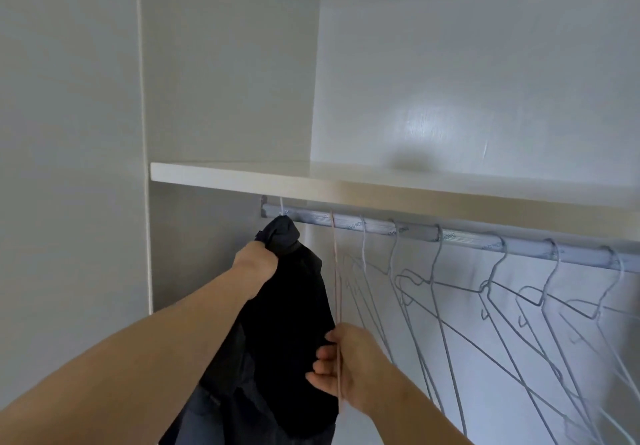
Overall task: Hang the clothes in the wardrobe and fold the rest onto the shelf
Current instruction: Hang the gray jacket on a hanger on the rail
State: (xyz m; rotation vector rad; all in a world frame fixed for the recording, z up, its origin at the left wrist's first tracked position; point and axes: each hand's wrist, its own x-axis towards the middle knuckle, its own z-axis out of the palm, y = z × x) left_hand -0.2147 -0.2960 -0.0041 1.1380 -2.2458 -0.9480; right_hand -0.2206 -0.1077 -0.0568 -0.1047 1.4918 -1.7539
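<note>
While one dark garment (287,323) hangs at the left end of the rail, the wardrobe (225,64) fills the view with pale walls and an open compartment toward 12 and 1 o'clock. The shelf (311,185) shows its front edge crossing just above centre, from 9 toward 3 o'clock. Nothing folded lies on the part in view. Just beneath runs the grey rail (381,228), sloping down toward 3 o'clock. Bare wire hangers (485,289) hang along it from 3 to 5 o'clock, their lower bars overlapping.

The garment hangs toward 7 o'clock, its top just under the rail, where a white hook (282,207) loops over the bar. The left hand (256,264) grips bunched cloth at the garment's top, fingers curled into it. The right hand (343,365), near 6 o'clock, seems to pinch the garment's right edge with curled fingers and thumb. A thin pink wire (335,271) runs down across them, and I cannot tell if it is gripped too.

The task looks early: one piece is on or nearly on the rail, many hangers wait, and no folding shows. The side wall crowds the garment at 9 o'clock and the shelf sits close above the hooks. Free rail lies toward 3 o'clock, though the crossed wires beside the right hand could snag.
</note>
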